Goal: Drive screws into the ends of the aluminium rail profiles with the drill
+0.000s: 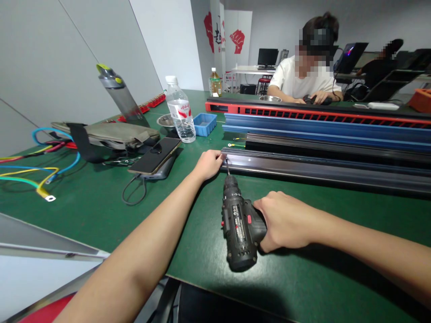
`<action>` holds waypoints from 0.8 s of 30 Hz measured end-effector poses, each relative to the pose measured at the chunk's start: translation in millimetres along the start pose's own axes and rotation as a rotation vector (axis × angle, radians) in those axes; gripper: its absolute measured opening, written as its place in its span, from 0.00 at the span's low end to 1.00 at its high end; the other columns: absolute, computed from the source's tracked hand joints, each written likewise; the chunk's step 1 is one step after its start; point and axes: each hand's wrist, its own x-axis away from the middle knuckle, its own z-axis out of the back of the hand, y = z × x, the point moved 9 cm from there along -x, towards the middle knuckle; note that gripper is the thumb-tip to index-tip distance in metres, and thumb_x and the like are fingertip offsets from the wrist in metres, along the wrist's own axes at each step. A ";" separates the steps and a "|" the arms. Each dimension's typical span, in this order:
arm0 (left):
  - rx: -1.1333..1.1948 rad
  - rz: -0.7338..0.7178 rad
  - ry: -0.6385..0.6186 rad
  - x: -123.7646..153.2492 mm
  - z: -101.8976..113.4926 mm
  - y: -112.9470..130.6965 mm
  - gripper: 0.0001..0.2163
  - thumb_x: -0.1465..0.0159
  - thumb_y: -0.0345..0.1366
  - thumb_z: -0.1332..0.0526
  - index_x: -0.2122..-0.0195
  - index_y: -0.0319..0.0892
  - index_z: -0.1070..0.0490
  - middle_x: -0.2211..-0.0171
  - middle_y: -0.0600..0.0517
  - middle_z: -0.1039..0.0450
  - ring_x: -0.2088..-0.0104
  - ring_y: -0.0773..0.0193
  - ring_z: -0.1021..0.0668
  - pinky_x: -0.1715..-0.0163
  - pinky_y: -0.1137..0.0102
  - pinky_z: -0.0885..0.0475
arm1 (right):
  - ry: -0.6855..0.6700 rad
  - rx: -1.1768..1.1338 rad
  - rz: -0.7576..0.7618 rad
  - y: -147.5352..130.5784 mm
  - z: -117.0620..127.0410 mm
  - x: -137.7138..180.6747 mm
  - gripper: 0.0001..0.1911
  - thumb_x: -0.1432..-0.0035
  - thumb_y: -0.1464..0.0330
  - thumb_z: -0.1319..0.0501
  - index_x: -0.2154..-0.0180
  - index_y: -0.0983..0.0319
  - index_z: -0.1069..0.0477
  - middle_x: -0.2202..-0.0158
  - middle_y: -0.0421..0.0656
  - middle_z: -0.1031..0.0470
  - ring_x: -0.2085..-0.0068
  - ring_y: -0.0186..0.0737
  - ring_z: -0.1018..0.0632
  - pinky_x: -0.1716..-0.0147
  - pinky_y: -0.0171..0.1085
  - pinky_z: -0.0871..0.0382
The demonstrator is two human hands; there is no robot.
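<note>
A green worktable seen from above the person's own arms. At far left, loose coloured cables (pixel 33 175) lie curled on the table, with a grey pouch (pixel 111 133) and a tall grey flask (pixel 117 92) behind them. Next comes a phone (pixel 155 154) lying flat on a power bank, then a clear water bottle (pixel 181 110) standing just beside a small blue tray (pixel 205 123).

Near the middle, the left hand (pixel 209 164) is curled shut around the left end of a long dark rail (pixel 319 168). This rail lies on the table with its long axis running left to right, out past the right edge of view. Just right of those fingers, the bit (pixel 227 167) of a black cordless drill (pixel 239 229) meets the rail's near face. The drill points away from the person, so its axis crosses the rail at roughly a right angle. The right hand (pixel 286 220) is closed around the drill's grip, nearer the person than the rail — the left hand is the one on the rail itself.

Behind the dark rail lie a blue rail (pixel 319 125) and a red rail (pixel 303 114), parallel to it. Across the table sits another person in a white shirt (pixel 303 78), hands on their own work.
</note>
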 end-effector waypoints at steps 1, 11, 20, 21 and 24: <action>0.003 -0.004 0.001 -0.1 -0.1 0.4 0.20 0.32 0.41 0.48 0.70 0.35 0.21 0.74 0.46 0.23 0.71 0.59 0.26 0.70 0.72 0.38 | -0.003 0.005 -0.002 -0.7 -0.9 0.2 0.15 0.63 0.57 0.34 0.72 0.60 0.26 0.78 0.42 0.25 0.78 0.38 0.27 0.79 0.34 0.43; 0.061 -0.050 -0.002 -0.5 -2.2 6.6 0.20 0.34 0.43 0.48 0.75 0.37 0.25 0.79 0.51 0.31 0.74 0.63 0.31 0.72 0.73 0.40 | -0.042 -0.031 -0.036 -4.3 -6.4 5.4 0.14 0.62 0.58 0.34 0.72 0.60 0.26 0.78 0.42 0.26 0.79 0.37 0.28 0.80 0.34 0.44; 0.112 -0.013 -0.022 -1.1 -3.0 4.9 0.21 0.35 0.44 0.48 0.80 0.37 0.31 0.80 0.54 0.40 0.75 0.67 0.36 0.72 0.73 0.43 | -0.028 -0.050 -0.029 -4.1 -4.6 3.0 0.15 0.64 0.58 0.34 0.72 0.60 0.28 0.78 0.40 0.27 0.79 0.36 0.31 0.80 0.33 0.44; 0.112 -0.015 -0.022 -1.1 -3.0 5.1 0.21 0.35 0.44 0.48 0.80 0.37 0.31 0.80 0.54 0.40 0.75 0.67 0.36 0.72 0.73 0.43 | -0.030 -0.048 -0.033 -3.8 -5.0 3.1 0.15 0.63 0.58 0.34 0.72 0.60 0.28 0.78 0.40 0.27 0.79 0.36 0.30 0.80 0.34 0.43; 0.105 -0.025 -0.023 -1.1 -3.2 5.5 0.20 0.35 0.44 0.48 0.80 0.37 0.31 0.80 0.54 0.40 0.75 0.67 0.36 0.72 0.73 0.43 | -0.050 -0.040 -0.044 -3.2 -6.8 3.9 0.15 0.63 0.58 0.34 0.71 0.60 0.27 0.76 0.41 0.25 0.78 0.38 0.29 0.80 0.35 0.43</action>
